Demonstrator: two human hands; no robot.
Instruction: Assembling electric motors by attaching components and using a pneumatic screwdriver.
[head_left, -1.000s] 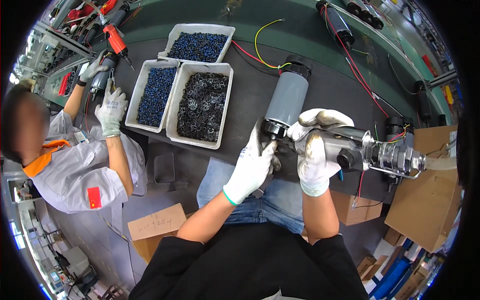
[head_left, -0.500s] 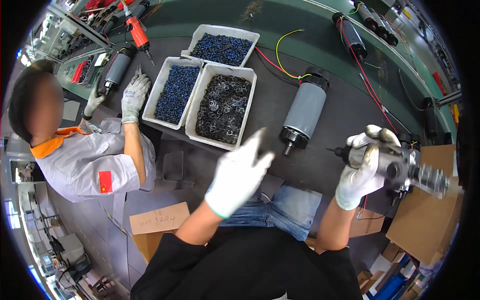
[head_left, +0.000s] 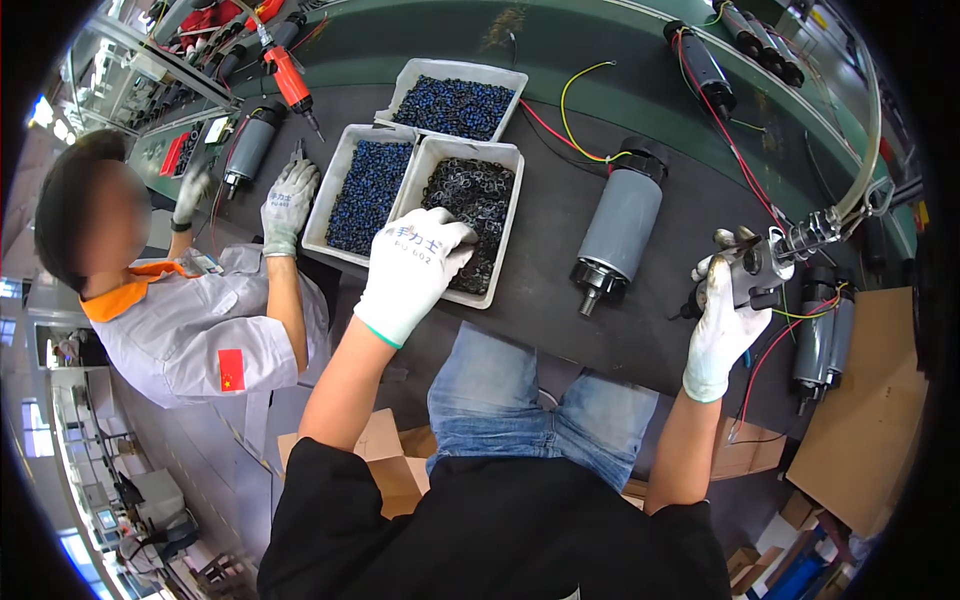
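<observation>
three trays (head_left: 338,190) crowd the tabletop (head_left: 545,300) edge, left hand (head_left: 412,268) spread open on the ring tray (head_left: 470,222), right hand (head_left: 722,322) gripping a metal tool (head_left: 765,262) beside one grey motor (head_left: 618,225).

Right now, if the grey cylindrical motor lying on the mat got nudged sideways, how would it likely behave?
The grey motor lies on its round side, so it would probably roll. Its metal-looking body suggests weight. The attached wires might tug it.
</observation>
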